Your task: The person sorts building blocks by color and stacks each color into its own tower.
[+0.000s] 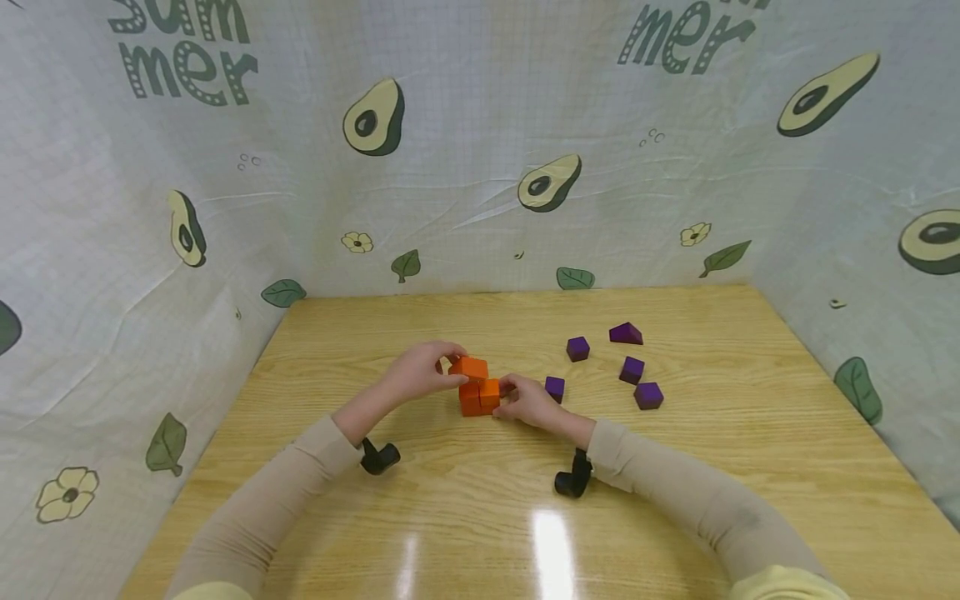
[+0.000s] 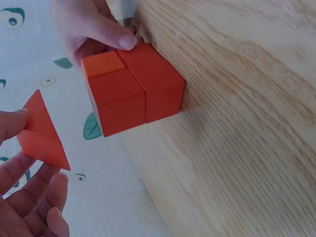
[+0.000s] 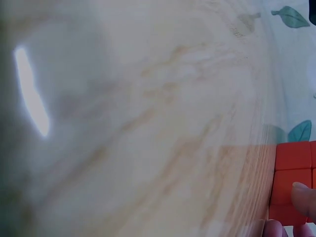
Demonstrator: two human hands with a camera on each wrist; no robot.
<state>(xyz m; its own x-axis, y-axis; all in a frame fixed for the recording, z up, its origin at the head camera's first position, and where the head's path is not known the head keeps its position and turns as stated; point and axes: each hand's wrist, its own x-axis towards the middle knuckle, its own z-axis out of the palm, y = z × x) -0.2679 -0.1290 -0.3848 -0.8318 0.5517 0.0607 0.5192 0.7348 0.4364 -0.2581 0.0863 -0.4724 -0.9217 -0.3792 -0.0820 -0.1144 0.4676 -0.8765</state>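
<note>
while grouped orange blocks point(image 2: 118, 94) are gripped by right fingers point(image 2: 116, 35), one unplaced orange piece point(image 2: 42, 129) is pinched by left fingers point(image 2: 29, 193).

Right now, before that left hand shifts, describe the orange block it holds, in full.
The orange block is plain and smooth, with flat faces, straight edges and pointed ends in the left wrist view, so no cube. It looks painted; whether wood or plastic, I cannot tell. The fingers of the left hand hold it up off the table, higher than the grouped orange blocks, with a gap between. Only that hand touches it.
</note>
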